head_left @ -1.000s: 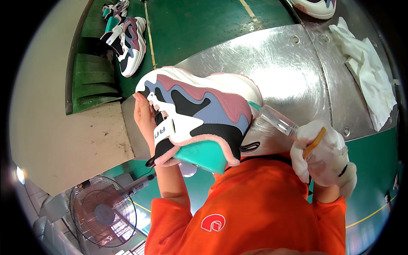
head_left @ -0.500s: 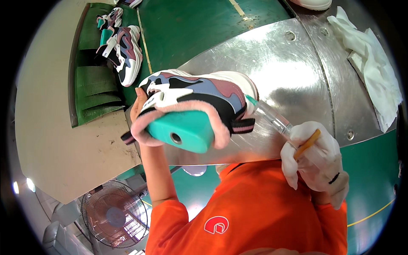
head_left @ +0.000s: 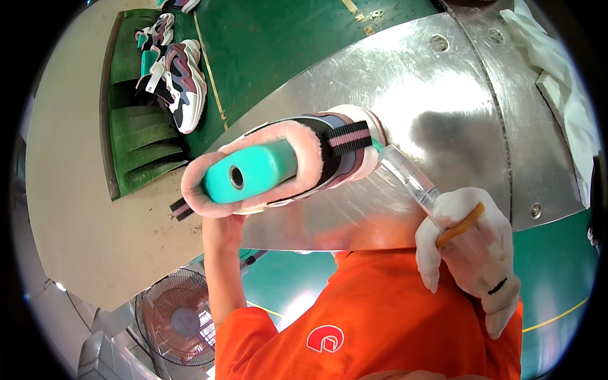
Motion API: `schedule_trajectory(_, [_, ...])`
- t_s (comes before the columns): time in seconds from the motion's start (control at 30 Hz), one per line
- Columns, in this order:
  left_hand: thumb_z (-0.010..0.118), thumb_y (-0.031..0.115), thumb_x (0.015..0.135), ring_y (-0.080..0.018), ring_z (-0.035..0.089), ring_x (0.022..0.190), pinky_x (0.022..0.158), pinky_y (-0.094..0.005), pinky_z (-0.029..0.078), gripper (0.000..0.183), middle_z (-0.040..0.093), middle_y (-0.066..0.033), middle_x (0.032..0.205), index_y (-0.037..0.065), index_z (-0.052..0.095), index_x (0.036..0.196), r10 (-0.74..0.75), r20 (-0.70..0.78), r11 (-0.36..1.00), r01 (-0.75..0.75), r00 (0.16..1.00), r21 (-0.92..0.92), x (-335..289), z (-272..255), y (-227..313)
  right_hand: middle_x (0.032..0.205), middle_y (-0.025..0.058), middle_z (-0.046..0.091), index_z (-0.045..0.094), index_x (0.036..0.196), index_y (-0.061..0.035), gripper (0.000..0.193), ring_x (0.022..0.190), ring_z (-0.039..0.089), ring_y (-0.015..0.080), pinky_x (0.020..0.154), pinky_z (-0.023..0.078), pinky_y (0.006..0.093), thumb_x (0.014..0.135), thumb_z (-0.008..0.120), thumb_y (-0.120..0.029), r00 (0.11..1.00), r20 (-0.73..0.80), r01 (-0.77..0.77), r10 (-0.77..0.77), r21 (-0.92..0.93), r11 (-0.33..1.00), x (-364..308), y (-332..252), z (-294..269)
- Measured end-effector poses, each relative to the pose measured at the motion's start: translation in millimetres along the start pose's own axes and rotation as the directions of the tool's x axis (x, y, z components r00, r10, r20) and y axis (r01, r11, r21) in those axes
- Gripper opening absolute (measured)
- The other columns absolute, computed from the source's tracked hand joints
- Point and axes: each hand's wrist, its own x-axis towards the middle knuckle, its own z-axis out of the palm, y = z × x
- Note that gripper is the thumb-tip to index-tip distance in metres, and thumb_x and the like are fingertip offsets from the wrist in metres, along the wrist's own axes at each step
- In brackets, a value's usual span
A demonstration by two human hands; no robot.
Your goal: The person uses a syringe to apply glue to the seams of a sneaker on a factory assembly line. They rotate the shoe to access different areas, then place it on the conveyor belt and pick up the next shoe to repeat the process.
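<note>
"What is the left hand holding?"
"A shoe, from underneath."
"And the gloved right hand?"
"It grips a clear syringe, green tip by the heel. A shiny metal table is below."

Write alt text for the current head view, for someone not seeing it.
A bare left hand holds a multicolour sneaker with a pink plush collar and turquoise shoe last inside. A white-gloved right hand holds a clear plastic tube, its green tip at the sneaker's heel, over a shiny metal tabletop.
</note>
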Motion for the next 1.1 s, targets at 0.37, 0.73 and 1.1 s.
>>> schedule_trajectory(0.37, [0.054,0.035,0.094,-0.0290,0.066,0.098,0.073,-0.0424,0.060,0.051,0.058,-0.0153,0.123,-0.001,0.047,0.129,-0.201,0.168,0.976,0.212,0.965,-0.050,-90,46,9,0.120,0.0230,0.046,0.055,0.065,-0.0169,0.037,0.079,0.055,0.0274,0.055,0.048,0.0252,0.050,0.089,-0.020,0.876,0.188,0.459,-0.443,-0.049,0.887,20,29,1])
schedule_trajectory(0.73, [0.053,0.037,0.093,-0.0284,0.064,0.101,0.075,-0.0418,0.060,0.056,0.056,-0.0147,0.127,-0.001,0.043,0.134,-0.219,0.215,0.956,0.254,0.952,-0.150,-119,42,-2,0.130,0.0213,0.041,0.046,0.103,0.0023,0.073,0.086,0.055,0.0244,0.060,0.050,0.0271,0.047,0.090,-0.015,0.965,0.116,0.237,-0.234,-0.013,0.971,7,23,-3])
schedule_trajectory(1.1, [0.047,0.036,0.098,-0.0275,0.063,0.106,0.079,-0.0414,0.059,0.052,0.057,-0.0141,0.126,-0.001,0.043,0.134,-0.224,0.286,0.946,0.279,0.932,-0.168,-128,42,-3,0.112,0.0204,0.052,0.034,0.132,0.0109,0.099,0.080,0.053,0.0187,0.063,0.049,0.0253,0.049,0.084,-0.009,0.983,0.149,0.123,-0.105,-0.114,0.986,5,6,5])
